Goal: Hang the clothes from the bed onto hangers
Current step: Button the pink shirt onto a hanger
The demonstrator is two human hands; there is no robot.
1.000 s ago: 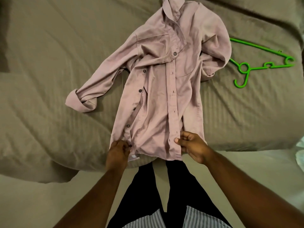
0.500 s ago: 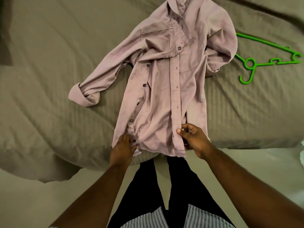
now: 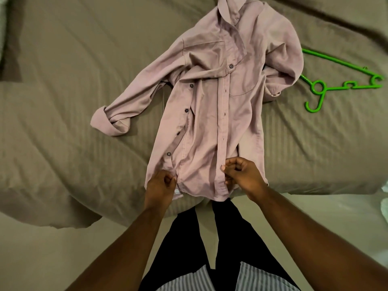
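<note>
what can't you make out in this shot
- Head view: tip of the shirt collar, cut off by the top edge.
- Head view: one end of the green hanger, hidden under the shirt's shoulder.
- Head view: what the left hand pinches at the hem, hidden by the hand itself.
- Head view: white thing, cropped by the right edge.

Dim, warm, even light fills the view; the pink shirt (image 3: 210, 127) casts only thin, soft shadows under its sleeve and hem. Far left and right of the shirt's collar the bed cover (image 3: 73, 122) darkens. Away from the shirt, the wide lens bends lines and softens detail.
</note>
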